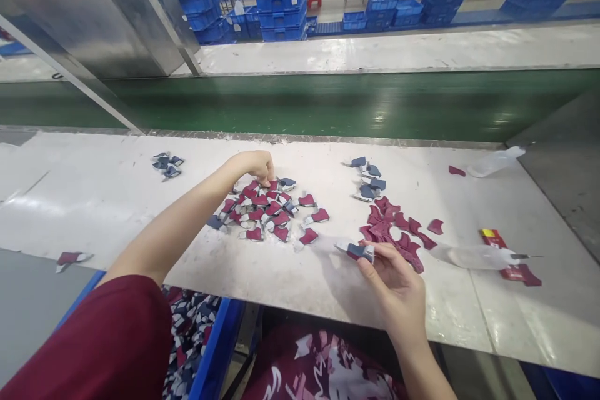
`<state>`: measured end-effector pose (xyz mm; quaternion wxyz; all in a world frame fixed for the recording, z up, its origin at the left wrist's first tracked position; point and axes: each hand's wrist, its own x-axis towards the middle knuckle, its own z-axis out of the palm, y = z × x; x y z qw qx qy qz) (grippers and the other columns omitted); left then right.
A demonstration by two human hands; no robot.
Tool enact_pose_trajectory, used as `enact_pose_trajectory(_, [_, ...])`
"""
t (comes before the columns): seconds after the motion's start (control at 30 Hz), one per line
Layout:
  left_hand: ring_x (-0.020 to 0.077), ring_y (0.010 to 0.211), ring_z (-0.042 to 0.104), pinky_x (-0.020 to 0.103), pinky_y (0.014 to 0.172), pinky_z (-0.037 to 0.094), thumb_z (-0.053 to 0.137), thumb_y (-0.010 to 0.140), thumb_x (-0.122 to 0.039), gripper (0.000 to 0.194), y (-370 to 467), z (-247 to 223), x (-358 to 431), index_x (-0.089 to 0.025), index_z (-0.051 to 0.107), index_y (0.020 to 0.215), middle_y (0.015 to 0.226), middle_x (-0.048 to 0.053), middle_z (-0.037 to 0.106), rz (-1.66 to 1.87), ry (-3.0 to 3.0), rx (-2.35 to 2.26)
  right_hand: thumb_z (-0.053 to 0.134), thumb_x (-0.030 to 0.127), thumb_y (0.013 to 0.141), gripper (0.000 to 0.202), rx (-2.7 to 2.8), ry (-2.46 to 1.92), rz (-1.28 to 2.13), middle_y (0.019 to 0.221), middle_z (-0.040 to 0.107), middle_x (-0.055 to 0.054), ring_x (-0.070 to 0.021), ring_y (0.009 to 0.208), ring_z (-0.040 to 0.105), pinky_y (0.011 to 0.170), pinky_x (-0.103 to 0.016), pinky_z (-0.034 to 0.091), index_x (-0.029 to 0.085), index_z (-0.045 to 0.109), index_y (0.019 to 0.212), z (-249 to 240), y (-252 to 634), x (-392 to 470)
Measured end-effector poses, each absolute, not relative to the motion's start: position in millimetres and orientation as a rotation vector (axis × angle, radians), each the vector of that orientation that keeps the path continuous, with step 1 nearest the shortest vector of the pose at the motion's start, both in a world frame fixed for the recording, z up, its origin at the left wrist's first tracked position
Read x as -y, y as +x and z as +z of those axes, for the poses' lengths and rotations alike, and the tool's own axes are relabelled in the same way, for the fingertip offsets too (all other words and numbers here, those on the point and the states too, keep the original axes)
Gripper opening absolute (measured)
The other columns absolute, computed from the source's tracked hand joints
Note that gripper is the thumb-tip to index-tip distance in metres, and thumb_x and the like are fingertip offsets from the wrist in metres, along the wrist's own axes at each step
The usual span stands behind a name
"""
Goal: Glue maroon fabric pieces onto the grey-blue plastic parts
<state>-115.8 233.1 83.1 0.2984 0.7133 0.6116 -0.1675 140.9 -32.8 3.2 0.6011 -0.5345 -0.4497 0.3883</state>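
Observation:
My left hand [261, 166] reaches down to the far edge of a pile of small maroon-topped pieces [259, 200], its fingers closed at one maroon piece. Whether it grips that piece is unclear. In my right hand [396, 275], a small dark blue and grey piece [357, 252] is pinched between thumb and fingers, above the near part of the worktop. Just beyond that hand lies a heap of loose maroon patches [380, 225]. Several dark blue pieces [372, 186] sit behind the heap, and another small cluster [166, 164] rests at the left.
A clear bottle with a needle tip [482, 257] lies by a red box [495, 240]; another bottle [497, 162] lies farther back. A blue bin [216, 350] of pieces stands below the worktop [281, 269]. Behind runs a green belt [328, 106]; a metal frame [164, 9] rises left.

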Motion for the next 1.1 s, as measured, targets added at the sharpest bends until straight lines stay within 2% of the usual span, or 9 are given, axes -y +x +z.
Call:
enact_pose_trajectory(0.13, [0.0295, 0.078, 0.067, 0.031, 0.076, 0.049, 0.08, 0.038, -0.006, 0.019, -105, 81, -240, -0.018, 0.072, 0.05, 0.057, 0.006, 0.072, -0.537, 1.908, -1.659, 0.078, 0.036, 0.082, 0.024, 1.026, -1.246, 0.989, 0.101, 0.07, -0.008, -0.0218, 0.095, 0.069, 0.085, -0.038, 0.06, 0.021, 0.074, 0.099, -3, 134, 27])
enact_pose_trajectory(0.3, [0.0262, 0.076, 0.069, 0.029, 0.074, 0.049, 0.086, 0.043, -0.016, 0.017, -105, 84, -230, -0.019, 0.074, 0.055, 0.064, 0.005, 0.075, -0.506, 1.951, -1.696, 0.083, 0.046, 0.073, 0.039, 0.816, -1.304, 1.069, 0.103, 0.077, -0.01, -0.0251, 0.093, 0.073, 0.084, -0.044, 0.062, 0.02, 0.077, 0.102, 2, 129, 25])
enact_pose_trajectory(0.43, [0.0264, 0.077, 0.07, 0.027, 0.072, 0.05, 0.085, 0.048, -0.018, 0.017, -108, 90, -217, -0.02, 0.078, 0.064, 0.069, 0.005, 0.077, -0.417, 2.035, -1.746, 0.085, 0.047, 0.069, 0.041, 0.768, -1.237, 1.108, 0.101, 0.078, -0.007, -0.0244, 0.092, 0.073, 0.083, -0.043, 0.062, 0.024, 0.079, 0.103, 17, 132, 29])
enact_pose_trajectory(0.57, [0.0327, 0.092, 0.072, 0.033, 0.082, 0.053, 0.078, 0.065, -0.016, 0.027, -106, 95, -187, -0.015, 0.082, 0.091, 0.091, 0.014, 0.08, -0.279, 2.152, -1.81, 0.089, 0.047, 0.063, 0.043, 0.752, -1.155, 1.099, 0.094, 0.077, -0.005, -0.0215, 0.083, 0.071, 0.076, -0.038, 0.062, 0.025, 0.08, 0.099, 29, 135, 39])
enact_pose_trajectory(0.63, [0.0373, 0.112, 0.067, 0.04, 0.094, 0.05, 0.069, 0.078, -0.019, 0.04, -98, 98, -158, -0.011, 0.076, 0.116, 0.116, 0.02, 0.075, -0.144, 2.239, -1.877, 0.091, 0.049, 0.06, 0.046, 0.74, -1.138, 1.122, 0.092, 0.077, -0.005, -0.0212, 0.08, 0.071, 0.071, -0.036, 0.062, 0.024, 0.08, 0.098, 32, 136, 45])
enact_pose_trajectory(0.7, [0.0343, 0.126, 0.06, 0.043, 0.102, 0.047, 0.056, 0.091, -0.025, 0.044, -83, 100, -121, -0.013, 0.066, 0.133, 0.133, 0.018, 0.068, 0.119, 2.304, -1.859, 0.091, 0.052, 0.059, 0.05, 0.726, -1.129, 1.143, 0.091, 0.077, -0.006, -0.0214, 0.08, 0.07, 0.069, -0.035, 0.061, 0.023, 0.08, 0.098, 34, 137, 49])
enact_pose_trajectory(0.77, [0.0292, 0.114, 0.067, 0.04, 0.097, 0.053, 0.057, 0.094, -0.036, 0.038, -63, 100, -79, -0.016, 0.072, 0.124, 0.123, 0.013, 0.074, 0.629, 2.175, -1.601, 0.091, 0.054, 0.059, 0.051, 0.709, -1.116, 1.149, 0.089, 0.077, -0.005, -0.021, 0.079, 0.07, 0.069, -0.034, 0.06, 0.023, 0.079, 0.098, 36, 137, 52])
enact_pose_trajectory(0.87, [0.0235, 0.09, 0.075, 0.033, 0.08, 0.06, 0.063, 0.092, -0.042, 0.032, -35, 96, -23, -0.017, 0.079, 0.104, 0.098, 0.01, 0.08, 0.937, 1.862, -1.236, 0.09, 0.057, 0.06, 0.051, 0.696, -1.09, 1.143, 0.084, 0.077, -0.005, -0.0199, 0.077, 0.069, 0.07, -0.033, 0.059, 0.023, 0.079, 0.096, 38, 138, 53])
enact_pose_trajectory(1.1, [0.0183, 0.08, 0.076, 0.025, 0.074, 0.065, 0.081, 0.078, -0.023, 0.022, -8, 80, 22, -0.019, 0.081, 0.099, 0.097, 0.007, 0.08, 1.1, 1.439, -1.104, 0.091, 0.049, 0.062, 0.041, 0.685, -1.018, 1.109, 0.089, 0.078, -0.003, -0.0182, 0.077, 0.07, 0.07, -0.031, 0.06, 0.026, 0.078, 0.093, 39, 138, 51])
